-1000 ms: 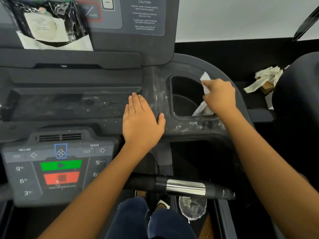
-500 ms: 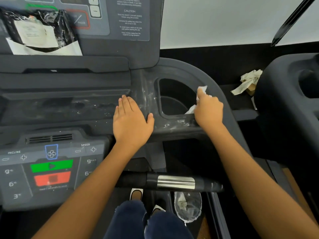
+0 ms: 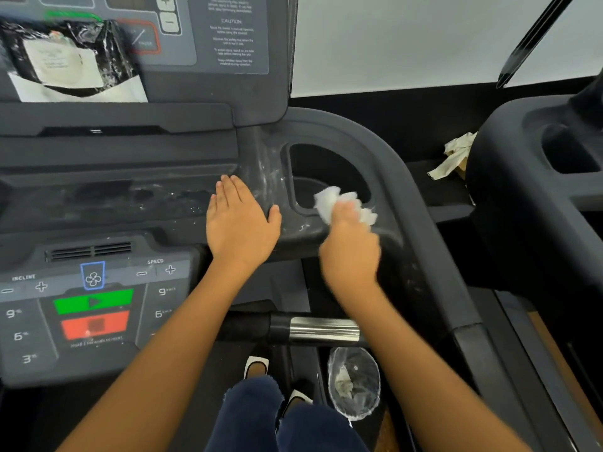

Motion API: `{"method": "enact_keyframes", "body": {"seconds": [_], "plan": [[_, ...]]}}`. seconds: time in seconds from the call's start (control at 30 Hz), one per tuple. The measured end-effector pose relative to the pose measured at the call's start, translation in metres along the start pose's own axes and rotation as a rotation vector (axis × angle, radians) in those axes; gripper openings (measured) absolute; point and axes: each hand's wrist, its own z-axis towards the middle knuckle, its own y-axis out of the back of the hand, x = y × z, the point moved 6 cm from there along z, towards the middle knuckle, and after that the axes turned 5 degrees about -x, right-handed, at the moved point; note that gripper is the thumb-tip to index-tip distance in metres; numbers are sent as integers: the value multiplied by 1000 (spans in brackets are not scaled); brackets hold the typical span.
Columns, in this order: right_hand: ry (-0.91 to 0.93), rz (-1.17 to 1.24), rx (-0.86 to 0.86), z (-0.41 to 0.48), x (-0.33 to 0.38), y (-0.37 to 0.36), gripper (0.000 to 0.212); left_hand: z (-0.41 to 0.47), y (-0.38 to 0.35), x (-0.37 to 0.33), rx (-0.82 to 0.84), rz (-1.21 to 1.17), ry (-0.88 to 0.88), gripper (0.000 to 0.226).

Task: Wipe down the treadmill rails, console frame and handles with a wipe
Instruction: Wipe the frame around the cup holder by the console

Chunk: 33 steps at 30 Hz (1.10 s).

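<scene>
Now the right hand [image 3: 350, 252] grips a crumpled white wipe [image 3: 339, 203] against the near rim of the cup holder [image 3: 326, 171], on the dark console frame [image 3: 385, 158]. Its fingers are curled round the wad, though blur hides how each one lies. The wipe sits at about three o'clock from the left hand [image 3: 239, 223], near its thumb but apart from it. That left hand lies flat, palm down, on the frame beside the shallow tray [image 3: 114, 203]; its four fingers are pressed together and point to twelve o'clock, the thumb splayed toward two o'clock. White smears streak the frame between the two hands. At eight o'clock from the left hand is the control panel [image 3: 32, 321], with a green button [image 3: 93, 301] above a red button [image 3: 94, 324]. At six o'clock, under the forearms, runs a handle [image 3: 323, 331] with a chrome band, and below it a small bin [image 3: 355, 383] lined with clear plastic. Far off at two o'clock some crumpled beige paper [image 3: 453, 154] lies beside a neighbouring machine [image 3: 522, 197] — and at eleven o'clock a black packet [image 3: 65, 57] leans on the display.
</scene>
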Motion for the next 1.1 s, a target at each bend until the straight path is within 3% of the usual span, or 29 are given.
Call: {"method": "enact_keyframes", "body": {"seconds": [0.1,0.17,0.3,0.4,0.5,0.6,0.7,0.83,0.93,1.0,1.1], "plan": [[251,47,-23,-19,33,-15,52,0,0,1,-16,-10,-10,82],[340,14,-67,-11,16,-8,41,0,0,3,-16,-12,-12,81],[106,-76,-77,18,-62,13,39,-2,1,3,-15,-2,-18,80],[8,-125,-129,16,-47,6,42,-3,1,3,-20,0,-18,79],[93,-50,-107,-6,1,-3,32,-3,1,3,-38,-9,-13,79],[262,-6,-71,-10,12,3,9,-3,1,3,-45,-28,-14,78],[162,77,-120,22,-31,29,20,-3,0,3,-41,-17,-17,78],[-25,286,-305,61,-75,68,14,-3,1,2,-48,-9,-8,78],[52,209,-201,83,-59,47,30,-3,1,1,-53,-5,-1,78],[83,160,-125,82,-51,27,28,-2,2,0,-49,-9,17,78],[-32,166,-174,60,-65,19,22,-1,4,-10,-35,-70,29,77]]}}
